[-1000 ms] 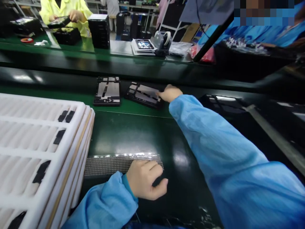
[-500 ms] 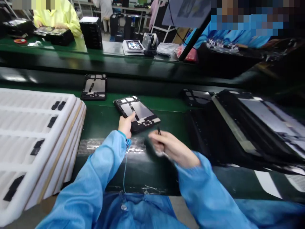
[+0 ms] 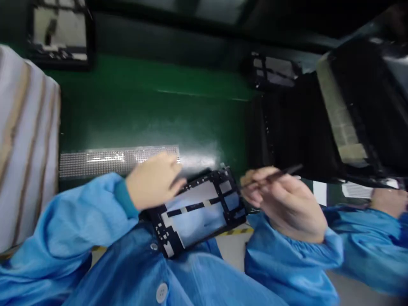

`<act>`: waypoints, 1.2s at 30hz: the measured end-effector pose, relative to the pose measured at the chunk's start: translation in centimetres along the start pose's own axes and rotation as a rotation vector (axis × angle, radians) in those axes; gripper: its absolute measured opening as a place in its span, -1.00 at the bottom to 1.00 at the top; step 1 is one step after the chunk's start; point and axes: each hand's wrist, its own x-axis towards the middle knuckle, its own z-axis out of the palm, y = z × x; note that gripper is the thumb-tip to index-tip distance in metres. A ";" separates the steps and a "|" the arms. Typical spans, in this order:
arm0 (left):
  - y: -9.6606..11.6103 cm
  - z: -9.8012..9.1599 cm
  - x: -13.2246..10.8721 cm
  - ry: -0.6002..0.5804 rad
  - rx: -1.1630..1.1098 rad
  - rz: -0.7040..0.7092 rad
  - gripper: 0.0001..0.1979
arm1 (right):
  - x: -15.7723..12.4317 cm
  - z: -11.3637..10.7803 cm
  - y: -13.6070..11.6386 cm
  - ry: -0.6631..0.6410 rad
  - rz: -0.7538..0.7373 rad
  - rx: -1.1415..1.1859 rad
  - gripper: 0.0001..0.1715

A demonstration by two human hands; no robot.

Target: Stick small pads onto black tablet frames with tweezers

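My left hand (image 3: 153, 180) grips the upper left edge of a black tablet frame (image 3: 197, 210) with shiny silver panels, holding it tilted just above my lap, in front of the table edge. My right hand (image 3: 280, 202) is closed on a thin dark tool, probably tweezers (image 3: 270, 176), whose tip points right and slightly up, just right of the frame. Both sleeves are light blue. The picture is smeared by motion.
A stack of white foam trays (image 3: 25, 136) stands at the left. A perforated metal strip (image 3: 117, 159) lies on the green table (image 3: 143, 110). Two more frames lie farther back (image 3: 60, 34) (image 3: 274, 74). A stack of black trays (image 3: 350, 110) fills the right. Another person's hand (image 3: 387, 199) shows at the far right.
My left hand has pulled the tablet frame off the table toward my lap. My right hand, with the tool, has drawn in beside it. The camera has dipped down and closer.
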 end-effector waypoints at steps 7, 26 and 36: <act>-3.4 -3.1 4.2 -0.399 0.714 0.118 -0.70 | 9.3 5.0 2.8 -0.295 -0.222 -0.415 -0.82; -3.9 -2.2 4.1 -0.342 0.814 0.157 -0.64 | 8.6 5.7 2.7 -0.279 -0.233 -0.457 -0.86; -3.8 -2.3 4.0 -0.369 0.819 0.154 -0.61 | -4.5 13.1 7.6 0.151 -0.322 -0.283 -0.64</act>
